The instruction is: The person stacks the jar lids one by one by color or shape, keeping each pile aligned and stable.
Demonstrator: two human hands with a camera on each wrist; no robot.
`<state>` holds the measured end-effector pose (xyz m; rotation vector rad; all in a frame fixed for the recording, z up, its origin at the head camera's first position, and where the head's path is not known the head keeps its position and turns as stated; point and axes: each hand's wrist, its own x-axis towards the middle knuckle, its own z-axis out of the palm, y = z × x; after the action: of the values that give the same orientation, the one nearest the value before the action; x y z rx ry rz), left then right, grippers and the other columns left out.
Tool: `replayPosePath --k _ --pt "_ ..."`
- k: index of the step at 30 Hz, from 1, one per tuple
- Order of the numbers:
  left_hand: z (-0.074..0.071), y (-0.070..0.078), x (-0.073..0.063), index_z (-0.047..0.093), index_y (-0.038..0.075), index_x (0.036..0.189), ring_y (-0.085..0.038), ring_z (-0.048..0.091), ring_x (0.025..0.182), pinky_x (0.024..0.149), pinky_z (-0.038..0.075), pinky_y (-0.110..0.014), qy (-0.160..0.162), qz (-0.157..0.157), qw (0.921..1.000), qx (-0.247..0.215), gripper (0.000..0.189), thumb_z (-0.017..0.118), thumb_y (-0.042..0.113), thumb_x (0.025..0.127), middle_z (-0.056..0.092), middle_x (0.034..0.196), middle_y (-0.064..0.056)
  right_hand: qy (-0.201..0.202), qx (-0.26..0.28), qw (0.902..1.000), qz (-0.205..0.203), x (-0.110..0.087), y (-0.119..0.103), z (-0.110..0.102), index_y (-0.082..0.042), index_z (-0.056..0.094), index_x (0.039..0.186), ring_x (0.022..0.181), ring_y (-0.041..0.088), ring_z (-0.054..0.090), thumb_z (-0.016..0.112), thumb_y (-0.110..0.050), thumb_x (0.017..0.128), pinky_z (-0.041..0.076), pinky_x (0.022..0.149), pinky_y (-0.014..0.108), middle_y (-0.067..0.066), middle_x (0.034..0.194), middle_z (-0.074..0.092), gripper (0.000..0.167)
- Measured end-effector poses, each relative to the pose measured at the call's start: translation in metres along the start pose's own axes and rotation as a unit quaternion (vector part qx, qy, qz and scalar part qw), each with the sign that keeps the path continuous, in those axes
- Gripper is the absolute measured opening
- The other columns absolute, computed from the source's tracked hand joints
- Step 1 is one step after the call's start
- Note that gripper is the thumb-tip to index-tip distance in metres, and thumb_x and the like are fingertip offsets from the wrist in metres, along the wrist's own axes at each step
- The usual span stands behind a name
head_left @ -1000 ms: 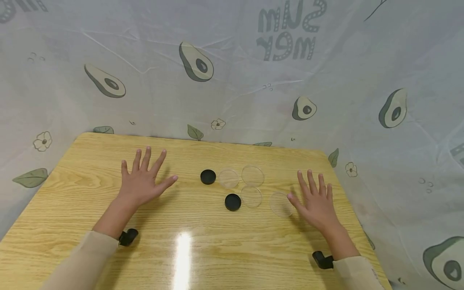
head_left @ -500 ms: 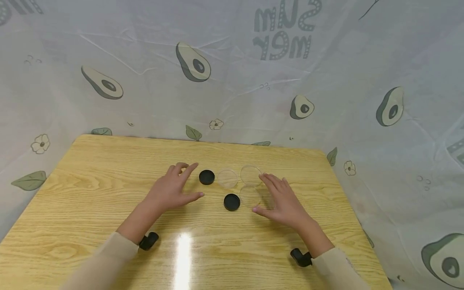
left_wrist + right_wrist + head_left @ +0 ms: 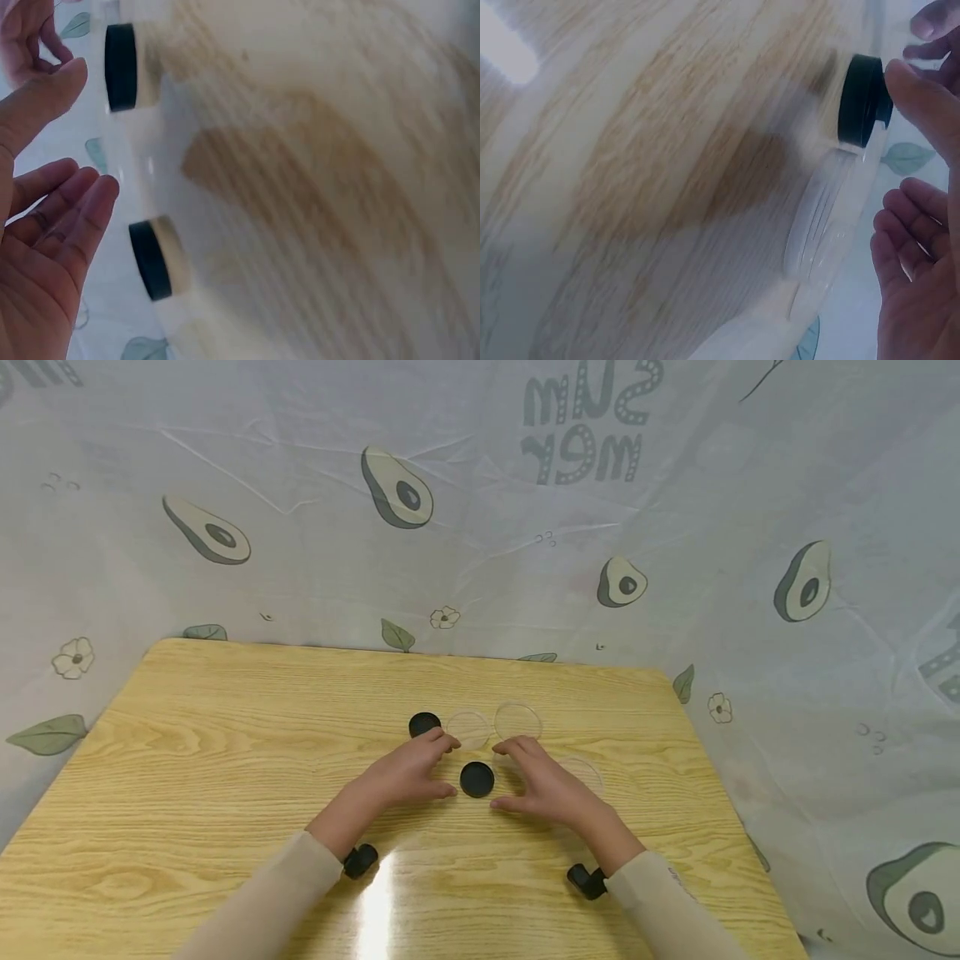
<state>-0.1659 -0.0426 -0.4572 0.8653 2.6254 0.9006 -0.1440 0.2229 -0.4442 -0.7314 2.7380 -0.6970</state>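
A flat round black lid lies on the table between my two hands in the head view. From its left, my left hand reaches in with thumb and fingers spread apart, holding nothing. My right hand faces it from the right, likewise parted and holding nothing. Neither hand appears to touch the lid. A second black lid sits farther back, partly covered by my left hand. In the right wrist view, a clear round piece lies beside a black lid.
Clear round pieces lie around the middle: one behind the hands, another to its right, a third partly behind my right hand. A further one is mostly hidden under that hand. The wooden table meets a patterned cloth at the back.
Both hands have moved inward from the table's sides toward the front black lid. Their widely spread fingers are now more curved. The lids and clear pieces stay in place.
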Motion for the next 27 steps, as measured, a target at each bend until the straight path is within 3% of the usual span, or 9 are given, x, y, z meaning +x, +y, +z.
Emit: replayPosePath --k 12,27 --pt "0.024 -0.003 0.016 0.06 0.002 0.139 -0.027 0.061 0.125 0.108 0.051 -0.044 -0.014 0.023 0.9996 -0.001 0.057 0.083 0.021 0.09 0.061 0.135 -0.013 -0.017 -0.04 0.9987 -0.027 0.012 -0.001 0.009 -0.004 0.057 0.142 0.127 0.026 0.053 0.083 -0.034 0.09 0.051 0.107 0.046 0.009 0.131 0.057 0.065" --pt "0.033 0.004 0.023 0.066 0.002 0.129 -0.021 0.06 0.103 0.095 0.054 -0.041 -0.013 0.037 0.999 0.021 0.044 0.082 0.015 0.091 0.061 0.115 -0.01 0.001 -0.094 0.9927 -0.076 0.018 -0.007 0.015 -0.002 0.066 0.129 0.106 0.02 0.049 0.084 -0.028 0.091 0.05 0.09 0.036 0.007 0.115 0.056 0.05"
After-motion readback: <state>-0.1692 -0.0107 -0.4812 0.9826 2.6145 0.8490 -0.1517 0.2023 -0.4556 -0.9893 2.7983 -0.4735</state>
